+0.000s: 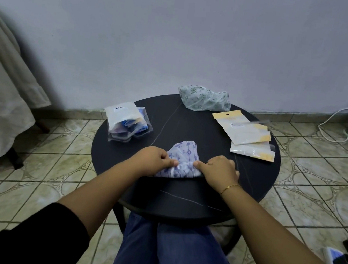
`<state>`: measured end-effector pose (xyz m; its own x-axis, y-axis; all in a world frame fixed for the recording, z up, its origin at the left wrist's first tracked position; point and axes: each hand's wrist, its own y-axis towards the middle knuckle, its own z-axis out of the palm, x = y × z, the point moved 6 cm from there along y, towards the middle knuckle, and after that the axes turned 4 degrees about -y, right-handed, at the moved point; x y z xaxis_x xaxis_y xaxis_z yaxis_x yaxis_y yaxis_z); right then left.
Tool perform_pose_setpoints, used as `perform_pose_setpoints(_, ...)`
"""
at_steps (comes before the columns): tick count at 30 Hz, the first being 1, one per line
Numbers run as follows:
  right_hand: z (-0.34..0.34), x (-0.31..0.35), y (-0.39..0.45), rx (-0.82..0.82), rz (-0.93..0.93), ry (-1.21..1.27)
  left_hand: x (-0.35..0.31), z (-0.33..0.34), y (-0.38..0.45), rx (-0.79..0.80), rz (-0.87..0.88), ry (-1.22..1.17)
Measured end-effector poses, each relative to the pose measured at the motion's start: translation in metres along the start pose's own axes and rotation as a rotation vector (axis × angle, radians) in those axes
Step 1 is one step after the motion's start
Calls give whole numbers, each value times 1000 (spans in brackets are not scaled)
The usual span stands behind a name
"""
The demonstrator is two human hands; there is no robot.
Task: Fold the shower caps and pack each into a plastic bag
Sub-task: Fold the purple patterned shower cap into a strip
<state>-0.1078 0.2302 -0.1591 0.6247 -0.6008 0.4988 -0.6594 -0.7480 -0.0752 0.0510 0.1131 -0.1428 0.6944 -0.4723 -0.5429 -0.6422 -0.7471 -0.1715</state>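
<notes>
A lilac shower cap (181, 161) with a purple print is laid on the near middle of the round black bench (182, 206), partly folded, its far half rising to a rounded point. The cap's left side is pinched by the left hand (155, 162), whose fingers are curled over the fabric. The right side is pinched by the right hand (220, 172), fingers likewise curled onto the cloth; a thin gold bracelet (229, 187) is seen on that wrist. The two hands are held close together with the fold line between them.

At the far edge of the bench a pale green patterned shower cap (204, 98) is left crumpled. On the far left, packed plastic bags (127, 123) with blue contents are stacked. On the right, flat empty plastic bags (250, 135) with yellowish card headers are lying in an overlapping pile.
</notes>
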Motion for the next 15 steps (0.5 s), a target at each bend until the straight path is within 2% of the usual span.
perform_pose_setpoints(5, 3, 4, 1, -31, -21, -111, -3, 1, 5, 9, 16, 214)
perform_pose_setpoints(8, -2, 7, -7, -171, -118, -132, -7, 2, 3, -15, 40, 323)
perform_pose_setpoints(10, -5, 16, -17, -320, -328, -145, -15, 1, -1, -131, 153, 439)
perform_pose_setpoints(12, -2, 22, -24, -456, -530, -175, -28, 0, -7, -260, 349, 445)
perform_pose_setpoints(13, -1, 24, -26, -484, -595, -187, -34, 2, -9, -275, 451, 422)
perform_pose_setpoints(15, -3, 26, -28, -498, -645, -241, -44, 13, -8, -183, 557, 483)
